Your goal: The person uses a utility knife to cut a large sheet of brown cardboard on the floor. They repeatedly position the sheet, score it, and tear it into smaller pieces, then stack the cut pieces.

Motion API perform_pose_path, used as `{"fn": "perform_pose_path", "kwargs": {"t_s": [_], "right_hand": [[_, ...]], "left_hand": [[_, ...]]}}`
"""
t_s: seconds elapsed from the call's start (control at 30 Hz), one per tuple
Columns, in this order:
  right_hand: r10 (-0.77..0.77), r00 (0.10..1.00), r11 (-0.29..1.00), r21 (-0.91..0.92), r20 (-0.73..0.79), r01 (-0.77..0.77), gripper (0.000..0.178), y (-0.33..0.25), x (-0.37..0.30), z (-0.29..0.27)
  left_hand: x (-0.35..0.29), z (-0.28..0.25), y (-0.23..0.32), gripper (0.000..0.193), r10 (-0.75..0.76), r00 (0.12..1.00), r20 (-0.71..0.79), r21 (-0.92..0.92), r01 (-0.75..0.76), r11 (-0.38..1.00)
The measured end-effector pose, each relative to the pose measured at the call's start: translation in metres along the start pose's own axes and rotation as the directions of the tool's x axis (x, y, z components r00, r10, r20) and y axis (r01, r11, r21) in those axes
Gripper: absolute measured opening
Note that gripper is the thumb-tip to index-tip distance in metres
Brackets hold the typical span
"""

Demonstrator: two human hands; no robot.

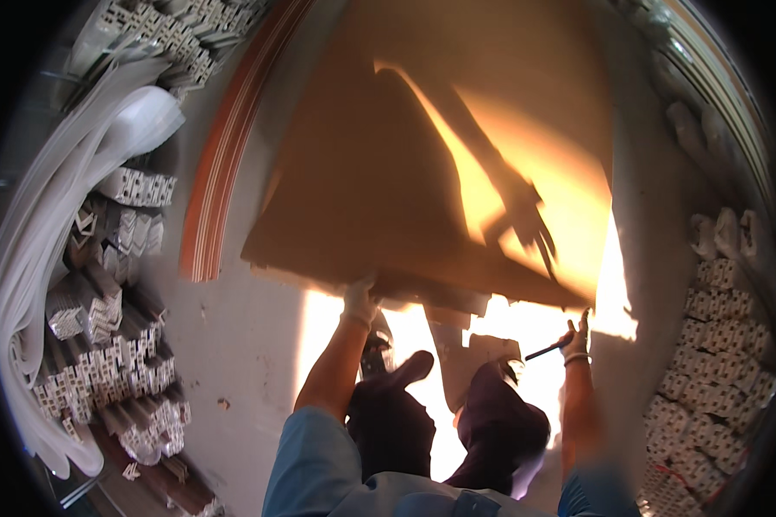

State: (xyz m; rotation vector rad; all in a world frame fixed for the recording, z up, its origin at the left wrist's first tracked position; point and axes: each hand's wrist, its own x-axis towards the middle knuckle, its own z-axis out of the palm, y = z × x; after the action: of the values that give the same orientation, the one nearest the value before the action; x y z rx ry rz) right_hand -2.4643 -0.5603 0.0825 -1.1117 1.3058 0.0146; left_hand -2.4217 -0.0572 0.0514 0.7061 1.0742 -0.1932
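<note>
Two hands: left hand [359, 301] grips brown board [379, 198] edge; right hand [578, 334] holds pencil [549, 349].

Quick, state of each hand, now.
Left hand: gloved, closed on the edge of the brown board.
Right hand: closed, holding a dark pencil.

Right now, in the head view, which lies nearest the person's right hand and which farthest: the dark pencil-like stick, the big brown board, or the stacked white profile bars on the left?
1. Dark pencil-like stick: held in the right hand itself.
2. Big brown board: its lower edge lies just above that hand; the gloved left hand grips it.
3. Stacked white profile bars: far across, at the left side.
</note>
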Motion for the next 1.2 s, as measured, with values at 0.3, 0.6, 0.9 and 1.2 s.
{"fn": "perform_pose_path", "kwargs": {"t_s": [0.3, 0.6, 0.9, 1.2], "right_hand": [[-0.185, 0.965, 0.982, 0.005, 0.184, 0.187, 0.046, 0.068, 0.084, -0.039], [-0.324, 0.942, 0.933, -0.135, 0.092, 0.334, 0.045, 0.082, 0.183, -0.100], [-0.422, 0.890, 0.874, -0.183, 0.169, 0.450, 0.030, 0.087, 0.177, -0.095], [-0.606, 0.760, -0.046, -0.964, 0.234, 0.260, 0.047, 0.098, 0.173, -0.096]], "left_hand": [[0.053, -0.065, -0.008, 0.038, 0.251, 0.964, -0.087, 0.038, -0.249, 0.968], [0.089, -0.083, -0.006, 0.053, 0.264, 0.935, -0.238, 0.146, -0.234, 0.961], [0.127, -0.147, -0.013, 0.059, 0.353, 0.936, 0.020, 0.234, -0.347, 0.908], [0.116, -0.150, 0.000, 0.056, 0.027, 0.984, 0.175, 0.307, -0.081, 0.948]]}}
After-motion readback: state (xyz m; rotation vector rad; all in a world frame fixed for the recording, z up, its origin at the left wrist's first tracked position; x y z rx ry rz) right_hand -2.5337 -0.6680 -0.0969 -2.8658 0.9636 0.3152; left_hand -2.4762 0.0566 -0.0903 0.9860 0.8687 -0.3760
